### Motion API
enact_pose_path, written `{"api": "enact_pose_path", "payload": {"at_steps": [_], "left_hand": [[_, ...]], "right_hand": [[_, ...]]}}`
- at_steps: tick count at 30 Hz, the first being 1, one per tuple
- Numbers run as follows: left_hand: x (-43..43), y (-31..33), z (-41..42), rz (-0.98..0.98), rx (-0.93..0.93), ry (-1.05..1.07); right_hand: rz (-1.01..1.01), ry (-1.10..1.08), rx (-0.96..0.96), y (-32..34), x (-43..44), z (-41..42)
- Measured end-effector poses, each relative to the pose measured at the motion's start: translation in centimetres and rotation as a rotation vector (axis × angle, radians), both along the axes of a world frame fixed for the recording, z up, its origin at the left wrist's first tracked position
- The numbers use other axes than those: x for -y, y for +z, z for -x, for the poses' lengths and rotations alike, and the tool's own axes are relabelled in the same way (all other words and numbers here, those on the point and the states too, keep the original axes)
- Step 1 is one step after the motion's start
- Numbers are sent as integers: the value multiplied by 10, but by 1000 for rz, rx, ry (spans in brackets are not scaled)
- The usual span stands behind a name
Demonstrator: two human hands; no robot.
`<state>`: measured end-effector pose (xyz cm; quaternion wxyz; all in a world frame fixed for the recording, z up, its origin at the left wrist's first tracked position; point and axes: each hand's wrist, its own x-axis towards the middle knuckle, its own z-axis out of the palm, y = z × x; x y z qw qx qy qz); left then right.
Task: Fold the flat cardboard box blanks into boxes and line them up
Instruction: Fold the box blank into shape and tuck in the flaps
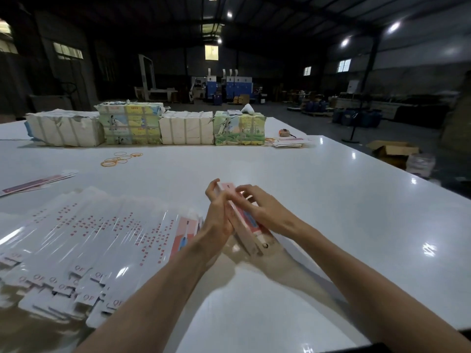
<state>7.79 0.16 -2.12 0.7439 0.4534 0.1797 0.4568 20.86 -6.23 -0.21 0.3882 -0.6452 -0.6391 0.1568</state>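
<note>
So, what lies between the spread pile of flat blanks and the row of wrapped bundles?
Loose yellow rubber bands lie on the table between the flat blanks and the wrapped bundles, in the head view.

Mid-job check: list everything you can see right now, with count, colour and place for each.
pink box: one, pink with a blue patch, held over the table's near middle
flat blanks: one large fanned pile, white with red print, near left
loose blanks: a few, pink and white, left edge
rubber bands: several, yellow-orange, left of centre
wrapped bundles: four in a row, two white and two printed green-yellow, far edge
small stack of blanks: one, pale, right of the bundles
table: one, glossy white
cardboard carton: one, brown, open, on the floor at right
left hand: holds the box's left side
right hand: holds the box from above
</note>
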Motion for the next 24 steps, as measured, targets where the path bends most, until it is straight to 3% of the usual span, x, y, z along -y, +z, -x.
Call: {"api": "enact_pose_path", "payload": {"at_steps": [3, 6, 9, 12, 17, 24], "left_hand": [[6, 5, 1, 47, 37, -94], [13, 2, 0, -55, -156, -176], [19, -5, 3, -296, -438, -211], [18, -12, 6, -580, -606, -184], [20, -11, 4, -628, -619, -186], [19, -18, 2, -626, -614, -207]], "right_hand": [[-5, 47, 206, -3, 11, -1], [-40, 18, 207, -9, 27, -13], [49, -150, 118, -5, 55, -45], [143, -351, 187, -3, 94, -95], [261, -634, 331, -7, 159, -168], [400, -843, 421, -5, 236, -212]]}}
